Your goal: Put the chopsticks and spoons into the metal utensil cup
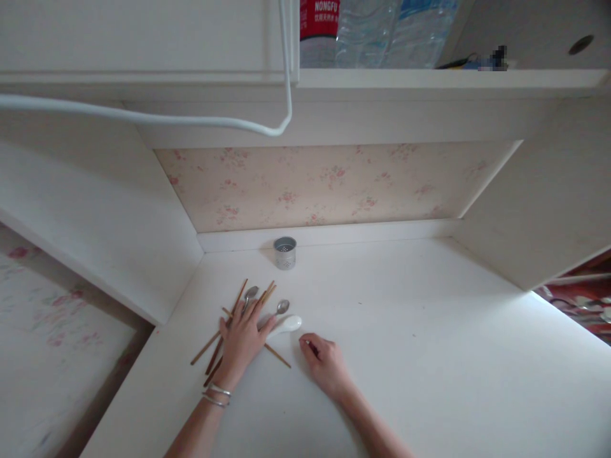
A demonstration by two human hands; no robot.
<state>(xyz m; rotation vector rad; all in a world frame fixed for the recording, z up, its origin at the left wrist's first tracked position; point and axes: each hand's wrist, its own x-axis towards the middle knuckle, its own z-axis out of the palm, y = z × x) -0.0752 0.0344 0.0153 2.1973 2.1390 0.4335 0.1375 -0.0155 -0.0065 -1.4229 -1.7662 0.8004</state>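
Observation:
My left hand (243, 340) lies spread, palm down, over a loose pile of wooden chopsticks (204, 351), covering their middles. Two metal spoons poke out past its fingers, one spoon (251, 292) at the fingertips and another spoon (283, 306) beyond the thumb. Beside the thumb is a white soup spoon (290, 324), its handle end partly hidden by the hand. My right hand (324, 362) rests on the table just right of the pile, fingers curled in, with nothing showing in them. A perforated metal utensil holder (285, 254) stands upright farther back.
The white tabletop (382, 381) is enclosed by side panels and a low back ledge (334, 233). Overhead, a shelf (429, 79) holds plastic water bottles (367, 35). A white cable (191, 119) hangs across the upper left.

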